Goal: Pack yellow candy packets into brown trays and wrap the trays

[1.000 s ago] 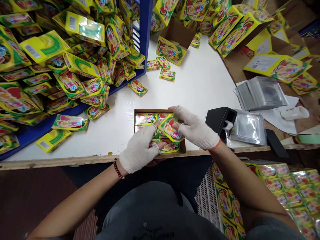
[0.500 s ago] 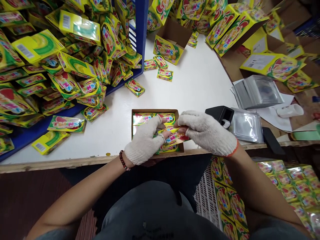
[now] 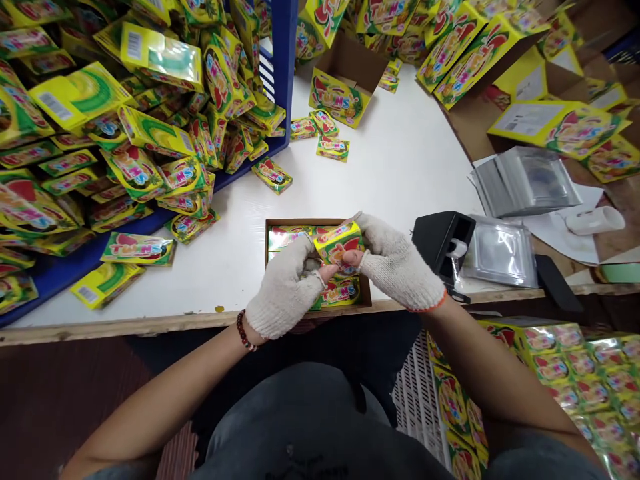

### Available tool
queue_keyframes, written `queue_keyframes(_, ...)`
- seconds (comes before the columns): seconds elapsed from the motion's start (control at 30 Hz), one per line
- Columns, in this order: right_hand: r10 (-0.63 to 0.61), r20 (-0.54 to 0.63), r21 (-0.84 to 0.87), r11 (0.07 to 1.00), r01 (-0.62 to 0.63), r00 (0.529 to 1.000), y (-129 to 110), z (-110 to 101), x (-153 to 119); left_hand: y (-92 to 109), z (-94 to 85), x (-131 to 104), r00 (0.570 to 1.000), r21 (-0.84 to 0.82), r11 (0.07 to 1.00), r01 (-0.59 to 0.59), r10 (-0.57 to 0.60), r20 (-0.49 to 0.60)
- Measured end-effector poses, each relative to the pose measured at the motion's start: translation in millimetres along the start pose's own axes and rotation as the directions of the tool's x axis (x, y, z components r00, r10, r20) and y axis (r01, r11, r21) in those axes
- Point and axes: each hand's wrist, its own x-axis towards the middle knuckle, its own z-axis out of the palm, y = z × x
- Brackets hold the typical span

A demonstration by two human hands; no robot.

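Note:
My right hand point(image 3: 403, 267), in a white knitted glove with bare fingertips, closes its thumb and fingers on a small yellow-green Twins box point(image 3: 336, 241) printed with fruit. My left hand point(image 3: 285, 291), gloved the same way and with a beaded bracelet point(image 3: 244, 332) at the wrist, has its thumb and fingertips at the left and lower side of that box. Both hands are over a shallow cardboard tray point(image 3: 369, 293) at the table's front edge. Similar small boxes point(image 3: 343, 292) lie flat inside it; my hands hide part of them.
A blue crate point(image 3: 283, 73) heaped with Twins boxes stands on the left, with loose boxes point(image 3: 273, 175) near it. An open carton point(image 3: 335, 93) sits farther back. To the right are a black tape dispenser point(image 3: 440, 237) and clear plastic trays point(image 3: 500, 250). Packed boxes point(image 3: 565, 360) are below right.
The small box in my hands has tilted up, its printed front now facing me. My right hand has turned and drawn slightly left. The left hand has shifted a little left and down.

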Motion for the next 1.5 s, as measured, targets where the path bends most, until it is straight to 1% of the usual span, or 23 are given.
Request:
queue_keyframes(0.07, -0.02, 0.063, -0.2, 0.979, 0.032, 0.998, 5.7, -9.9, -0.8, -5.2, -7.2, -3.6, 0.988, 0.317, 0.94, -0.129, 0.094, 0.124)
queue_keyframes(0.13, -0.019, 0.215, -0.343, 0.935, 0.094, 0.976, 10.6, -15.9, 0.8, -10.9, -13.4, -6.4, 0.923, 0.512, 0.789, -0.339, 0.173, 0.343)
queue_keyframes(0.2, 0.053, 0.408, -0.46, 0.874, 0.155, 0.911, 14.6, -11.8, 3.9, -15.5, -17.4, -8.3, 0.833, 0.562, 0.658, -0.501, 0.19, 0.519)
queue_keyframes(0.23, 0.106, 0.481, -0.522, 0.832, 0.188, 0.87, 16.3, -5.7, 5.6, -17.2, -18.7, -9.2, 0.808, 0.578, 0.615, -0.537, 0.177, 0.562)
queue_keyframes(0.3, 0.193, 0.538, -0.638, 0.73, 0.246, 0.821, 19.1, 11.5, 8.3, -19.9, -20.6, -11.3, 0.807, 0.614, 0.574, -0.542, 0.151, 0.572)
queue_keyframes(0.37, 0.207, 0.528, -0.7, 0.655, 0.284, 0.823, 22.7, 28.6, 8.8, -22.1, -22.3, -14.3, 0.821, 0.633, 0.567, -0.527, 0.148, 0.551)
queue_keyframes(0.4, 0.183, 0.52, -0.704, 0.644, 0.298, 0.834, 25.2, 35.0, 7.8, -23.4, -23.2, -16.2, 0.827, 0.636, 0.568, -0.522, 0.153, 0.541)
queue_keyframes(0.53, -0.014, 0.507, -0.632, 0.673, 0.383, 0.862, 38.8, 43.9, -3.3, -28.5, -25.9, -24.6, 0.839, 0.615, 0.598, -0.515, 0.205, 0.504)
queue_keyframes(0.6, -0.099, 0.503, -0.631, 0.636, 0.443, 0.859, 45.1, 43.3, -9.6, -28.9, -25.8, -28.1, 0.847, 0.6, 0.623, -0.501, 0.21, 0.489)
queue_keyframes(0.7, -0.167, 0.524, -0.654, 0.55, 0.52, 0.835, 52.7, 42.0, -12.8, -25.4, -23.5, -31.2, 0.863, 0.613, 0.644, -0.457, 0.155, 0.48)
queue_keyframes(0.8, -0.186, 0.587, -0.625, 0.515, 0.587, 0.788, 60.4, 41.6, -9.1, -23.1, -20.8, -34.9, 0.877, 0.636, 0.648, -0.42, 0.108, 0.469)
queue_keyframes(0.9, -0.225, 0.607, -0.607, 0.487, 0.628, 0.762, 66.9, 42.6, -8.9, -29.1, -27.0, -43.1, 0.897, 0.616, 0.672, -0.412, 0.181, 0.403)
queue_keyframes(0.93, -0.246, 0.601, -0.603, 0.485, 0.633, 0.761, 68.4, 42.9, -10.6, -33.3, -33.8, -46.3, 0.913, 0.611, 0.685, -0.397, 0.224, 0.342)
queue_keyframes(1.0, -0.319, 0.557, -0.594, 0.493, 0.636, 0.767, 70.1, 43.6, -15.6, -44.5, -56.9, -51.7, 0.949, 0.636, 0.708, -0.307, 0.28, 0.147)
queue_keyframes(1.07, -0.436, 0.472, -0.574, 0.507, 0.642, 0.766, 70.6, 45.5, -20.0, -57.6, -91.9, -55.2, 0.966, 0.704, 0.699, -0.126, 0.249, -0.075)
queue_keyframes(1.1, -0.486, 0.426, -0.568, 0.513, 0.644, 0.763, 70.9, 47.7, -21.2, -64.2, -112.3, -56.6, 0.973, 0.75, 0.661, -0.012, 0.182, -0.145)
queue_keyframes(1.17, -0.536, 0.365, -0.576, 0.512, 0.637, 0.761, 72.4, 55.2, -20.9, -76.1, -153.1, -60.0, 0.977, 0.854, 0.502, 0.136, 0.074, -0.2)
queue_keyframes(1.2, -0.535, 0.363, -0.586, 0.505, 0.633, 0.763, 73.9, 60.3, -19.5, -81.2, -171.4, -62.1, 0.977, 0.889, 0.424, 0.175, 0.035, -0.209)
queue_keyframes(1.27, -0.487, 0.408, -0.612, 0.482, 0.627, 0.772, 77.9, 71.1, -15.3, -89.7, -199.3, -66.5, 0.978, 0.921, 0.329, 0.209, -0.06, -0.2)
queue_keyframes(1.3, -0.453, 0.441, -0.62, 0.469, 0.628, 0.774, 80.0, 75.4, -13.0, -93.0, -207.9, -68.2, 0.974, 0.927, 0.302, 0.224, -0.091, -0.205)
queue_keyframes(1.37, -0.389, 0.494, -0.62, 0.469, 0.629, 0.777, 82.6, 79.7, -8.9, -97.1, -213.6, -69.6, 0.96, 0.919, 0.283, 0.274, -0.134, -0.245)
queue_keyframes(1.43, -0.377, 0.487, -0.589, 0.524, 0.615, 0.788, 80.1, 78.0, -5.5, -95.1, -204.7, -68.6, 0.952, 0.893, 0.334, 0.301, -0.153, -0.264)
queue_keyframes(1.5, -0.401, 0.401, -0.521, 0.64, 0.565, 0.824, 69.4, 73.8, -1.4, -85.2, -184.1, -66.1, 0.966, 0.855, 0.45, 0.259, -0.125, -0.227)
